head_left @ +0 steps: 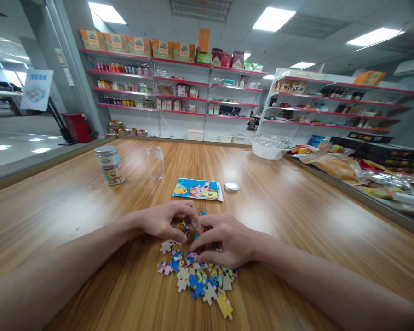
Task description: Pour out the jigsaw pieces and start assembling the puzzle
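Note:
A loose heap of jigsaw puzzle pieces [196, 281] lies on the wooden table, some showing blue, yellow and pink print, others their plain beige backs. My left hand [167, 219] arches over the far left side of the heap, its thumb apart from the curled fingers. Across from it, my right hand [224, 239] rests over the pieces with fingers spread. The hands nearly meet, and some pieces beneath them are hidden. Neither hand visibly holds a piece. Just beyond them lies a cartoon picture card [198, 189], with a round silver lid [232, 186] at its right.
A printed can [110, 166] and a clear plastic jar [155, 163] stand on the table [89, 202] at the back left. At the back right are a white bowl [269, 148] and packaged snacks [362, 172]. Stocked shelves [179, 83] line the room behind.

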Demonstrator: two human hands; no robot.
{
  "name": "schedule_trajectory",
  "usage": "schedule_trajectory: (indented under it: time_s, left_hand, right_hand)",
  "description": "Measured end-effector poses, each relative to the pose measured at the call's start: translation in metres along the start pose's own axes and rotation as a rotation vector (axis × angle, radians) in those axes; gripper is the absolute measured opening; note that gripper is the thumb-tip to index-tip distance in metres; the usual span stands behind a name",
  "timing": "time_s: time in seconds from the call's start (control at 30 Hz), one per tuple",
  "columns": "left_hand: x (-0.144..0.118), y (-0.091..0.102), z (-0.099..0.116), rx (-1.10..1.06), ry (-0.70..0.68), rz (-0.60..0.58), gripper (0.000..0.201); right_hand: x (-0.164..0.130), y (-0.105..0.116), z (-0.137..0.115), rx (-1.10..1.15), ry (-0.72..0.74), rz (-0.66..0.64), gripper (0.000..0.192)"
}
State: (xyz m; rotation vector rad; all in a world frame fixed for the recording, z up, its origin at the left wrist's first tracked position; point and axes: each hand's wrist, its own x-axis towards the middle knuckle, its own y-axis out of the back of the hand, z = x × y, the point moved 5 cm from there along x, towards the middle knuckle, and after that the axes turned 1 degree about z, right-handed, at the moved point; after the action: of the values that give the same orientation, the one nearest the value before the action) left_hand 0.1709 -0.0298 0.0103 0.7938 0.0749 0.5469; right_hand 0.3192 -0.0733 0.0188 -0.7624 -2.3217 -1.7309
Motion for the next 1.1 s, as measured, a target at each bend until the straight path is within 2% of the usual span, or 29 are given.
schedule_trajectory:
  time_s: [0.17, 0.4, 0.63, 0.83, 0.97, 1.1]
  left_hand:
    - [0.000, -0.001, 0.004, -0.022, 0.011, -0.088, 0.034]
    - [0.003, -0.004, 0.003, -0.068, 0.044, -0.077, 0.032]
    - [0.001, -0.010, -0.011, -0.260, 0.125, -0.108, 0.035]
    - [0.001, -0.012, -0.011, -0.269, 0.150, -0.104, 0.032]
    - [0.001, -0.010, -0.008, -0.280, 0.133, -0.085, 0.022]
    - [0.000, -0.008, -0.012, -0.378, 0.179, -0.048, 0.023]
  right_hand:
    - [0.001, -0.001, 0.000, 0.014, -0.012, -0.003, 0.015]
    - [0.000, -0.002, 0.001, 0.008, -0.005, 0.022, 0.014]
    - [0.000, 0.001, 0.004, -0.063, -0.015, 0.119, 0.016]
    - [0.000, 0.002, 0.003, -0.114, 0.032, 0.146, 0.015]
    - [0.000, 0.002, 0.007, -0.132, -0.036, 0.148, 0.017]
    - [0.001, 0.004, 0.009, -0.133, -0.092, 0.165, 0.018]
